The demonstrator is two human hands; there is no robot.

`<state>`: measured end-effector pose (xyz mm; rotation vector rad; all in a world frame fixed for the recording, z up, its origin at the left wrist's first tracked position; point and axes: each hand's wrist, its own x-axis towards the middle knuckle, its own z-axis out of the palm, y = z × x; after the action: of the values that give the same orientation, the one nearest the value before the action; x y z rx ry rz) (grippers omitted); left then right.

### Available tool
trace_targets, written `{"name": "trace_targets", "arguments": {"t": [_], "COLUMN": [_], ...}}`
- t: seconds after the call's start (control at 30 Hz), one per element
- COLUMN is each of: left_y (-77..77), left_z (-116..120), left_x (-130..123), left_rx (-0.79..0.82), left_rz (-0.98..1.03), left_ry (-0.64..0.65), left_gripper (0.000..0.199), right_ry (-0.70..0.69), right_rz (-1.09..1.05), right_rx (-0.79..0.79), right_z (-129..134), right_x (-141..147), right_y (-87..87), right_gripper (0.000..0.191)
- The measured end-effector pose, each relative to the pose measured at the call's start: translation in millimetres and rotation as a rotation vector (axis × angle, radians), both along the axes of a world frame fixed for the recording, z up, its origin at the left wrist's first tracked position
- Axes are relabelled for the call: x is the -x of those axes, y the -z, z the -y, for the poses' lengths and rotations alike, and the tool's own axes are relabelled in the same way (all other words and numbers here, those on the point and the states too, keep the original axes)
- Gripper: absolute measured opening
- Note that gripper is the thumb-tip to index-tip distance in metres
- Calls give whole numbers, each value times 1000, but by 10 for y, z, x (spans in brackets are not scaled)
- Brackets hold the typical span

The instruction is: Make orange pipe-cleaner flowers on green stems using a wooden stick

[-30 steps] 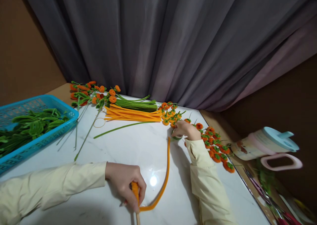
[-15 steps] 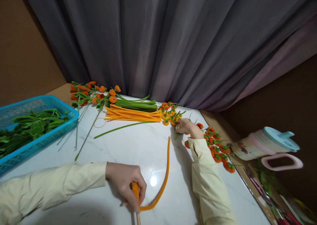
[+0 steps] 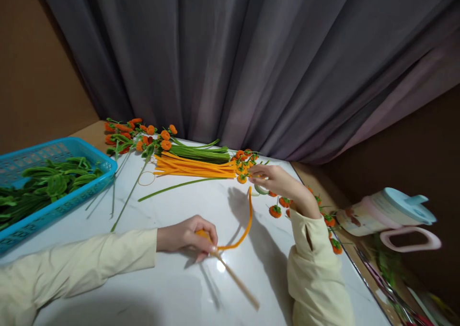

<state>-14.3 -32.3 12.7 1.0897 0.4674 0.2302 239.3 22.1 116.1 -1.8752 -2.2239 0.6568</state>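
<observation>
My left hand is closed around a thin wooden stick, which slants down to the right over the white table. Orange pipe cleaner is bunched on the stick inside the fingers, and its loose end curves up and away to the right. Fingers apart and with nothing visible in them, my right hand hovers by the small yellow-orange pipe-cleaner flowers. Under that hand lies a pale green ring-shaped roll, partly covered. Orange flowers with green tops lie beside the right forearm, some hidden by it.
Orange pipe cleaners and green ones lie bundled at the back. Stemmed orange flowers rest to their left. A blue basket holds green leaf pieces. A lidded cup and scissors are at the right.
My left hand has risen and turned, swinging the stick from pointing down to slanting right. My right hand has lifted from the flowers, its fingers straightening out.
</observation>
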Motion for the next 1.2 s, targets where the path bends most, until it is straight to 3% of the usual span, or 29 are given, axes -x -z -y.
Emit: {"name": "trace_targets", "arguments": {"t": [0.07, 0.13, 0.17, 0.23, 0.37, 0.53, 0.7, 0.8, 0.97, 1.2], "left_y": [-5, 7, 17, 40, 74, 83, 65, 45, 74, 130], "left_z": [-57, -114, -140, -186, -240, -261, -261, -232, -151, -91], "left_x": [-19, -29, -30, -27, -21, -23, -28, -21, 24, 55], "left_rx": [62, 99, 110, 140, 216, 175, 163, -2, -502, -758], "left_rz": [63, 95, 99, 93, 96, 75, 35, -26, -125, -188], "left_ry": [-195, -355, -417, -498, -527, -497, -527, -562, -581, -574], "left_gripper": [25, 24, 23, 22, 22, 20, 23, 29, 25, 25], "right_ry": [-246, -460, -501, -496, -302, -61, -16, -3, 11, 2], "right_rz": [-190, -378, -480, -654, -1004, -1089, -1171, -1251, -1382, -1436], "right_rx": [74, 267, 350, 432, 444, 293, 309, 355, 429, 490], "right_z": [132, 247, 295, 370, 453, 498, 531, 550, 578, 583], "right_x": [144, 273, 327, 410, 523, 679, 782, 788, 794, 784], "right_y": [15, 143, 234, 434, 743, 946, 1057, 1092, 1117, 1111], "right_gripper": [25, 28, 30, 29, 31, 28, 29, 28, 23, 22]}}
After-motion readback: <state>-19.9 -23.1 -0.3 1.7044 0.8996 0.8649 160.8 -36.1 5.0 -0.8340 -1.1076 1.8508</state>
